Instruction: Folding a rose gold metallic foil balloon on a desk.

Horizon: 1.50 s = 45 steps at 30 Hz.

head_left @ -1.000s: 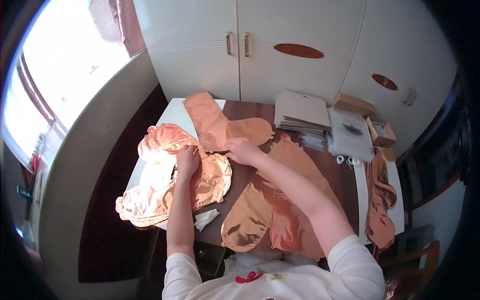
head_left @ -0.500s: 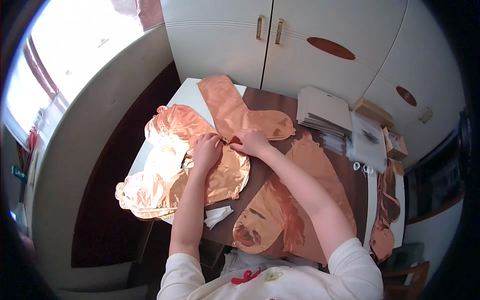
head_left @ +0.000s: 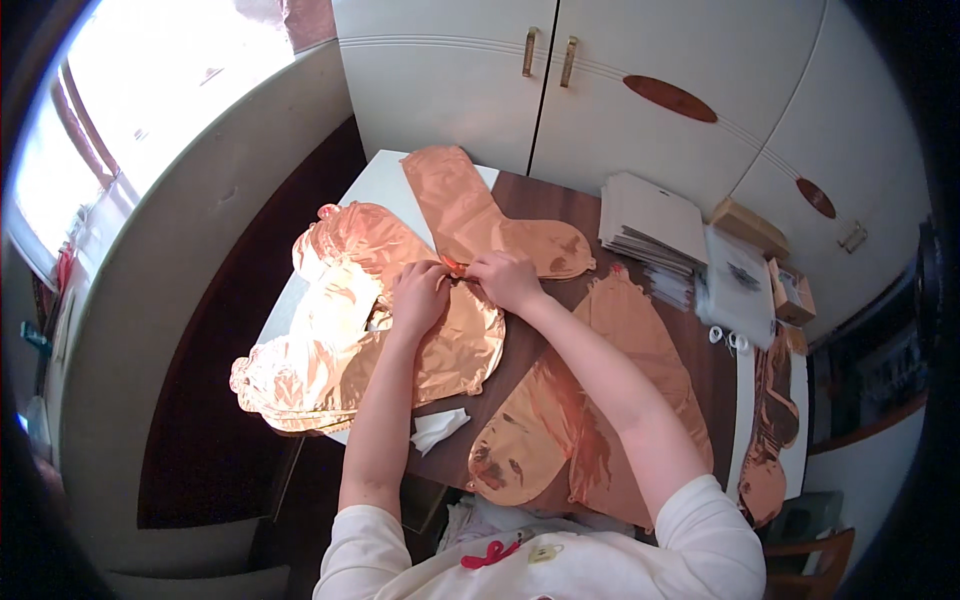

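1. Head view, arms: the 2 bare forearms come from the lower edge and reach forward over the table [head_left: 548, 203]. They lean inward, so the 2 hands meet near its middle.
2. Head view, left hand [head_left: 421, 296]: its back is up, the fingers are bent, and the fingertips point to the right hand. It pinches foil, with its wrist above the foil pile [head_left: 335, 375].
3. Head view, right hand [head_left: 510, 280]: it comes from the right side, knuckles up, thumb and fingers pinching foil just beside the left fingertips. I cannot tell how many layers are held.
4. Head view, bent foil piece [head_left: 455, 205]: it lies flat beyond the hands, and its lower corner is between their fingertips.
5. Head view, around: the foil pile spreads under and left of the left hand. A wide foil piece [head_left: 648, 350] lies partly under the right forearm. A white scrap [head_left: 438, 428] is between the forearms.
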Each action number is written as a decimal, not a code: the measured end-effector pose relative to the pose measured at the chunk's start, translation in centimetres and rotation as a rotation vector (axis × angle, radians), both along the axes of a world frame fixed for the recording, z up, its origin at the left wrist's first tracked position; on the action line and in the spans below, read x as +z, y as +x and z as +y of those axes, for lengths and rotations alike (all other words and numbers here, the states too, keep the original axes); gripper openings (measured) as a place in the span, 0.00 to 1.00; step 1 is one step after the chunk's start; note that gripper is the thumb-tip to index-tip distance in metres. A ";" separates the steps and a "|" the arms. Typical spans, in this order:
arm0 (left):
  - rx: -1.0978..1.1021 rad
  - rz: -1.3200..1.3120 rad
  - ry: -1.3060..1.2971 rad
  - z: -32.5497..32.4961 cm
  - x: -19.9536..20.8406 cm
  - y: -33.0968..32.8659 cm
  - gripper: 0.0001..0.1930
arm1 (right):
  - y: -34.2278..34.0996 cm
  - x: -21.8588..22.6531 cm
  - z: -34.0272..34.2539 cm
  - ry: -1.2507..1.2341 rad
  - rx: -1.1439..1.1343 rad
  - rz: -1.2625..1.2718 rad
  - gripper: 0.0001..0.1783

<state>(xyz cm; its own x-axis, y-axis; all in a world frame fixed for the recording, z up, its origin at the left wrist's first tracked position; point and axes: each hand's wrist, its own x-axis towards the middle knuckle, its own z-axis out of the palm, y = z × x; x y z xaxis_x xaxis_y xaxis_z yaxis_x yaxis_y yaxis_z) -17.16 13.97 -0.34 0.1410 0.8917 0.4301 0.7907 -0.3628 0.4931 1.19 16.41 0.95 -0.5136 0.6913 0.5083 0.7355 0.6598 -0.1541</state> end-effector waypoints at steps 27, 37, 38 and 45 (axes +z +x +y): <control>-0.026 0.003 0.036 -0.1 0.1 0.2 0.14 | -0.3 0.6 1.6 -0.460 -0.174 0.349 0.11; -0.045 0.055 0.071 -0.4 0.2 0.8 0.22 | 0.0 0.0 2.2 -0.573 -0.182 0.558 0.10; -0.035 0.056 0.084 -0.4 0.1 0.7 0.21 | -0.1 -0.1 2.3 -0.589 -0.180 0.560 0.10; -0.175 0.178 -0.038 -0.3 -0.3 0.7 0.18 | 0.8 -1.1 3.5 -0.527 -0.205 0.603 0.10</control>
